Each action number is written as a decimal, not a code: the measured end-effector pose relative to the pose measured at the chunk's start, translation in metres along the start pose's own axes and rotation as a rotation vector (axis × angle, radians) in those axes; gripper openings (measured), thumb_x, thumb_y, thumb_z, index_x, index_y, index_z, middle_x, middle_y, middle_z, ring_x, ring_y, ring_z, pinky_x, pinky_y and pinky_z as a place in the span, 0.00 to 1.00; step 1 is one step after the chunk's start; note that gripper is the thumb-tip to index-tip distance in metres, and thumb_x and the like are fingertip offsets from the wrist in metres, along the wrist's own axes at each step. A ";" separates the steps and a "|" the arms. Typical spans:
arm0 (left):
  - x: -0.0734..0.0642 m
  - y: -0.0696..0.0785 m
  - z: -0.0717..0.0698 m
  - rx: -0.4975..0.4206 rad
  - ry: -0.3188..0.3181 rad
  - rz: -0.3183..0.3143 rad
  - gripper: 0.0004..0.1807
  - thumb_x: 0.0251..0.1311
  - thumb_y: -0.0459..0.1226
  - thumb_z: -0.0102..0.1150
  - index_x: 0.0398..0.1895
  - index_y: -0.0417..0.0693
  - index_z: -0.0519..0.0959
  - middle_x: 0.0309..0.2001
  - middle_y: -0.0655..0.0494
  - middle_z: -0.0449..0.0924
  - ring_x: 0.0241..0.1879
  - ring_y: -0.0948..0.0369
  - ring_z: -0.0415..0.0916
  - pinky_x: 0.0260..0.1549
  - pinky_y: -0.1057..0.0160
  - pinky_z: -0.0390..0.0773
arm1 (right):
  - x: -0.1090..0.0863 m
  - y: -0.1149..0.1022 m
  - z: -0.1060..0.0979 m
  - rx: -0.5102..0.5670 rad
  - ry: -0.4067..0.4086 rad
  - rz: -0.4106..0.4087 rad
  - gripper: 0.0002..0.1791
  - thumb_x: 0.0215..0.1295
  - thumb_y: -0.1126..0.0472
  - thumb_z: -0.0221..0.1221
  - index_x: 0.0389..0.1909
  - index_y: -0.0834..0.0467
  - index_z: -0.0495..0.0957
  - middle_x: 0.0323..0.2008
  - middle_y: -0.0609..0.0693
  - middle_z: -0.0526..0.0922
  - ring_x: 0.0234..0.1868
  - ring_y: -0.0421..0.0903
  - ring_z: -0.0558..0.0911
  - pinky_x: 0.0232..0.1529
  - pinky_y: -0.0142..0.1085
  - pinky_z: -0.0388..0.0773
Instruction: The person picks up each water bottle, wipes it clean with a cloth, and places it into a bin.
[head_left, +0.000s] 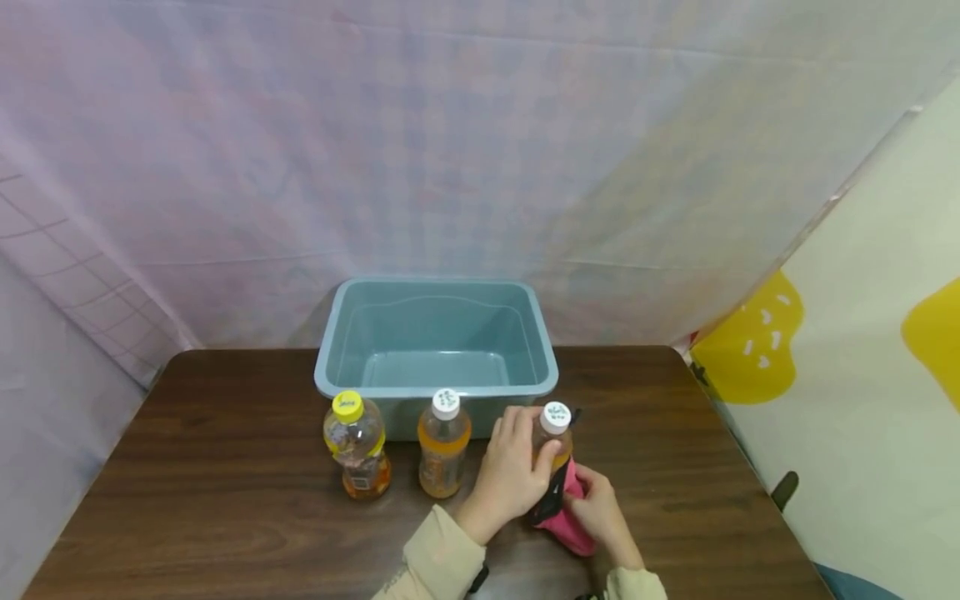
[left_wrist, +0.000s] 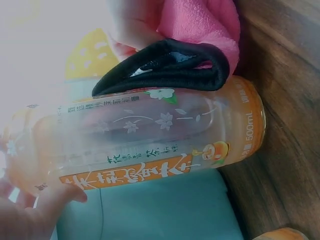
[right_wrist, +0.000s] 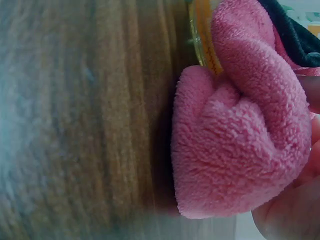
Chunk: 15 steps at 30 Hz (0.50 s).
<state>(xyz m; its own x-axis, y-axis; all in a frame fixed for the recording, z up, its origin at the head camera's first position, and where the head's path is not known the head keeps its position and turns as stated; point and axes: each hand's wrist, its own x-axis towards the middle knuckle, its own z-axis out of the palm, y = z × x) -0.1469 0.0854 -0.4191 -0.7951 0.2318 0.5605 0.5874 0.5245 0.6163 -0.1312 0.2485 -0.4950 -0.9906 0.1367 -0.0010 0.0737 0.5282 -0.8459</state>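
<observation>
My left hand [head_left: 516, 458] grips the upper part of a white-capped tea bottle [left_wrist: 145, 132], which has an orange label with white flowers and "500mL" on it. Its base is by the wooden table. Pinched in my right hand [head_left: 598, 508] is a fluffy pink cloth [right_wrist: 240, 145] with a black edging [left_wrist: 160, 82]. That cloth lies against the side of the bottle, partly hiding its lower body in the head view. Only some fingers [right_wrist: 300, 200] of the right hand show in the right wrist view.
Left of my hands stand another white-capped bottle [head_left: 444, 457] with an orange band and a yellow-capped bottle [head_left: 356, 446]. Behind them sits a blue-grey plastic tub [head_left: 435, 392] near the back of the brown wooden table [head_left: 210, 467]. Hanging cloth [head_left: 450, 150] covers the wall beyond.
</observation>
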 end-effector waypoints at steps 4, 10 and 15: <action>0.002 0.002 -0.003 -0.009 -0.017 -0.024 0.20 0.57 0.40 0.55 0.51 0.43 0.67 0.44 0.52 0.69 0.40 0.57 0.68 0.34 0.63 0.73 | 0.000 -0.002 -0.001 -0.018 0.006 -0.005 0.21 0.41 0.77 0.57 0.42 0.72 0.76 0.34 0.61 0.82 0.29 0.41 0.76 0.29 0.30 0.72; 0.002 0.004 -0.007 -0.024 -0.080 -0.068 0.24 0.55 0.45 0.57 0.52 0.45 0.66 0.46 0.53 0.68 0.42 0.58 0.68 0.34 0.63 0.74 | -0.002 -0.001 0.000 -0.008 0.018 -0.032 0.20 0.41 0.78 0.58 0.41 0.72 0.76 0.33 0.61 0.82 0.28 0.40 0.76 0.30 0.30 0.73; 0.001 0.003 -0.008 -0.033 -0.096 -0.068 0.25 0.54 0.46 0.59 0.52 0.45 0.67 0.46 0.53 0.69 0.43 0.59 0.68 0.38 0.62 0.73 | -0.003 0.001 0.000 -0.007 0.026 -0.049 0.19 0.41 0.77 0.59 0.40 0.71 0.77 0.30 0.59 0.82 0.26 0.39 0.75 0.28 0.30 0.72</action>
<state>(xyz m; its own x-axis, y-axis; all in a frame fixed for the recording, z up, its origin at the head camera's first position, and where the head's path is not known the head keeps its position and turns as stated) -0.1452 0.0806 -0.4123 -0.8433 0.2750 0.4618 0.5348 0.5152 0.6697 -0.1278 0.2485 -0.4963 -0.9897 0.1324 0.0542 0.0264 0.5410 -0.8406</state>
